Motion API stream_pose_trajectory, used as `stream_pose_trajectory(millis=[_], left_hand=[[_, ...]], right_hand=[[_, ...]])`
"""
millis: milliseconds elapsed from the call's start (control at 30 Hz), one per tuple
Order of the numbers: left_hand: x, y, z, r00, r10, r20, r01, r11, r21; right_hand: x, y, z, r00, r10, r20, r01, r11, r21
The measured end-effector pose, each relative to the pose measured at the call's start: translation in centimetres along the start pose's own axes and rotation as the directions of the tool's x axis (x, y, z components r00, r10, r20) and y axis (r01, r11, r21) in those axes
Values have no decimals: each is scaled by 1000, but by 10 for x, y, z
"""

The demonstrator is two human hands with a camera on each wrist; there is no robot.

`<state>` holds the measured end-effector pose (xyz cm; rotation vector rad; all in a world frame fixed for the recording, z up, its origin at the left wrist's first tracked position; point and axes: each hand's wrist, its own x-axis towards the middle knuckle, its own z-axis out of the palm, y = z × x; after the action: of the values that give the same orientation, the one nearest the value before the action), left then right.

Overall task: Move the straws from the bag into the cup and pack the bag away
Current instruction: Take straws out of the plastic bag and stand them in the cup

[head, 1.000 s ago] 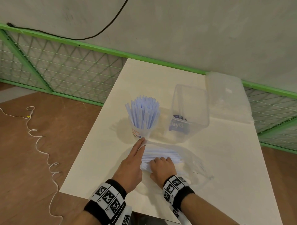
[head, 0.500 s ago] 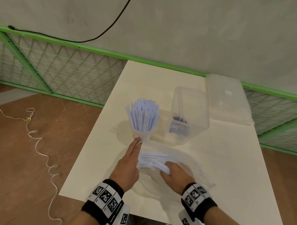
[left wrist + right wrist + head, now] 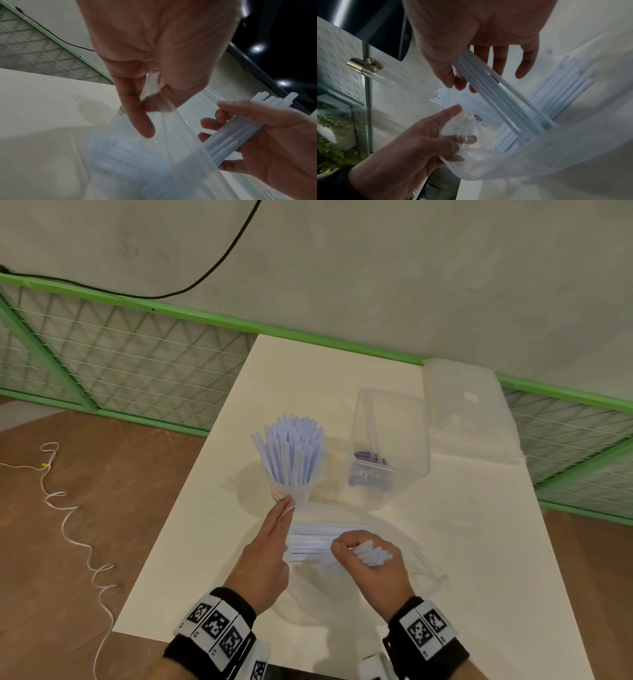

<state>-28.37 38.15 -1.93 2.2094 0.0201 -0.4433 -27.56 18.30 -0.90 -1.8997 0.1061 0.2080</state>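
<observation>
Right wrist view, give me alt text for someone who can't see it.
The right hand grips a bundle of straws above an open bag; the left hand pinches the bag's edge. More straws stay inside.

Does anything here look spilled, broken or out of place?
Nothing stands out. The cup stands upright, packed with straws. The left hand pinches the clear bag open while the right hand grips a bundle of straws from it. No straws lie loose on the table.
</observation>
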Motion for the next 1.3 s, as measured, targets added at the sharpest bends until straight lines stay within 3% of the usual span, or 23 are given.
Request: stream_pose_trajectory(millis=[200,333,667,800,1000,1133,1200,1300], left_hand=[[0,-1,0,1000,3,6,-3,1000,7],[1,-2,0,1000,24,-10,-24,1000,13],[-6,-4,-2,998,-14,-66,16,999,40],[-6,-3,-3,998,-8,-61,9,1000,27],[-12,-3,-5,996,45,-80,-46,999,-8],[-11,-3,-5,995,50,-89,-51,999,-13],[-11,-3,-5,995,49,-88,-50,999,-13],[-11,-4,-5,995,41,-89,-43,999,-18]], right_hand=[[4,4,2,1000,-8,-28,6,996,-88],[9,-4,-1,996,-11,85,30,974,-226],[68,-155,-17,977,-200,71,203,978,-36],[92,-176,7,961,-237,146,264,942,-207],[117,-189,16,920,-381,93,389,850,-356],[126,-171,29,927,-296,228,370,814,-447],[127,-159,34,918,-300,259,387,819,-423],[118,-150,31,871,-476,119,489,823,-287]])
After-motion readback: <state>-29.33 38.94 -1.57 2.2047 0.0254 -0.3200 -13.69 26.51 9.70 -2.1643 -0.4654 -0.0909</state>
